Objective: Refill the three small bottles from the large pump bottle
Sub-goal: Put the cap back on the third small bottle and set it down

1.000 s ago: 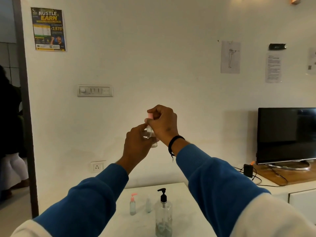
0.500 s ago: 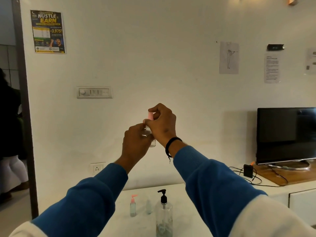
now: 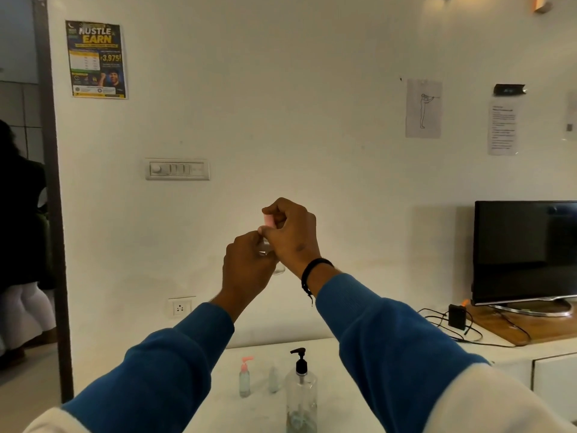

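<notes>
Holding a small clear bottle (image 3: 278,269) raised well above the desk (image 3: 349,385), the left hand (image 3: 246,264) wraps its fingers round the body while the right hand (image 3: 292,234) pinches the pink pump cap (image 3: 268,220) at the top. Whether the cap is being loosened or tightened cannot be told. On the desk below stand a second small bottle with a pink pump (image 3: 245,378), a third small bottle (image 3: 273,380) just beside it whose top is too faint to make out, and the large pump bottle (image 3: 301,398) with a black head, nearest the viewer. Likely hazards: a slip of the pinch would drop the cap or bottle from height onto the standing bottles; tilting the body while the cap is loose could spill any liquid inside.
</notes>
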Available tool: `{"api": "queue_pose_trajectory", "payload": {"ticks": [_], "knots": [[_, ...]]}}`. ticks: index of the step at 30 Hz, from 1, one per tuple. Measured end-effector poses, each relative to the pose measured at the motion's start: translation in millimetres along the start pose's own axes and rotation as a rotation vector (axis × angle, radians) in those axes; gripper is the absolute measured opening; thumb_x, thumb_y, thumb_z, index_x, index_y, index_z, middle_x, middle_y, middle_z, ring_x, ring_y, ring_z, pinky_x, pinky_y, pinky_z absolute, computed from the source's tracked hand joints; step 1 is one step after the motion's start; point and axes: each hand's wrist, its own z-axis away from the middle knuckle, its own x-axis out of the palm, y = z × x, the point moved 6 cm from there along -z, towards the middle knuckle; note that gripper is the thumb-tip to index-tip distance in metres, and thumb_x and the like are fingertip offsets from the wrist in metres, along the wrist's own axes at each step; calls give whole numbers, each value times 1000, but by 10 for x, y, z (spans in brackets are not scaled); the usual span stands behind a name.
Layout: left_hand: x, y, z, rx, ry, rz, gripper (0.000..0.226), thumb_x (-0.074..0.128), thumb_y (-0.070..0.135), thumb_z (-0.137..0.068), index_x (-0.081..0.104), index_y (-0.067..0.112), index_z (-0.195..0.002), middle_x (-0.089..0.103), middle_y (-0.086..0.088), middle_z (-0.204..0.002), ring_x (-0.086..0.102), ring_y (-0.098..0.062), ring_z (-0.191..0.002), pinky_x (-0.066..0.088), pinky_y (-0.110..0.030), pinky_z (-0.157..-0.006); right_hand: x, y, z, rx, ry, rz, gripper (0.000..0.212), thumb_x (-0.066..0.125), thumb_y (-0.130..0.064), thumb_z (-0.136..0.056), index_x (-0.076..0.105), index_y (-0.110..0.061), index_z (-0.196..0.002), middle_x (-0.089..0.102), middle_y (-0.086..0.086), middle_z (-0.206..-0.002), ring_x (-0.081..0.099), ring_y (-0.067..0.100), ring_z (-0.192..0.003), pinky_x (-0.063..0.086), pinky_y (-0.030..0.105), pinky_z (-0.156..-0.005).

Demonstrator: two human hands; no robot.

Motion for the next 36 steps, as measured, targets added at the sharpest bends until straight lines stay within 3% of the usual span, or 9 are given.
{"api": "queue_pose_trajectory", "payload": {"ticks": [3, 7, 15, 17, 21, 26, 30, 34, 36], "knots": [[-12, -74, -26, -16, -25, 12, 16, 79, 22, -83, 72, 12, -95, 74, 1, -87, 70, -15, -81, 56, -30, -72, 18, 35, -23, 40, -43, -11, 29, 77, -1, -83, 73, -15, -108, 73, 2, -102, 69, 17, -93, 52, 10, -73], [-55, -116, -40, -16, -33, 19, 27, 81, 24, -82, 75, 11, -105, 77, -2, -97, 72, -19, -90, 58, -38, -82, 42, 23, -41, 39, -99, -2, 32, 74, 5, -82, 73, -14, -108, 75, 3, -104, 72, 18, -96, 61, 29, -86], [-9, -66, -38, 8, -24, 21, 20, 80, 23, -84, 75, 8, -98, 74, -3, -83, 69, -19, -74, 49, -25, -66, -57, 110, 25, 78, 68, -35, 31, 87, -10, -80, 66, -14, -103, 69, 3, -93, 64, 10, -78, 47, 3, -58], [-26, -48, -41, 20, -26, 17, 19, 81, 24, -84, 75, 10, -97, 73, -1, -81, 68, -18, -73, 49, -24, -66, -67, 131, 9, 96, 46, -41, 29, 85, -9, -81, 67, -15, -103, 70, 1, -94, 66, 11, -81, 50, 6, -65], [-28, -72, -43, 34, -25, 23, 15, 79, 22, -86, 75, 10, -94, 70, 0, -77, 67, -19, -72, 53, -28, -69, -46, 122, -27, 106, -39, -84, 28, 78, 3, -80, 68, -19, -95, 76, 0, -96, 74, 15, -90, 63, 31, -84], [10, -71, -7, 17, -11, 40, 12, 78, 18, -85, 73, 9, -92, 70, 0, -77, 68, -19, -72, 52, -28, -68, -7, 50, 7, 47, -12, 17, 28, 84, 0, -77, 68, -19, -90, 68, -5, -89, 66, 9, -81, 48, 6, -65], [5, -80, 0, -1, -11, 49, 9, 79, 17, -84, 74, 10, -87, 71, 0, -72, 67, -18, -68, 54, -32, -65, 12, 84, 15, 74, -3, 11, 24, 83, -4, -80, 68, -16, -95, 68, -2, -92, 65, 12, -83, 46, 7, -64], [-26, -91, -22, -2, -26, 37, 19, 81, 18, -83, 76, 6, -97, 74, -6, -82, 69, -24, -76, 56, -36, -73, 41, 90, -8, 86, -45, -12, 20, 76, 1, -84, 71, -15, -97, 74, 2, -99, 71, 18, -91, 55, 19, -75], [-21, -87, -10, -3, -34, 35, 18, 80, 18, -83, 75, 5, -94, 73, -7, -80, 68, -26, -74, 55, -36, -72, 48, 74, -21, 62, -61, 7, 22, 75, 4, -83, 72, -14, -96, 75, 3, -98, 72, 17, -91, 56, 19, -76]]}}
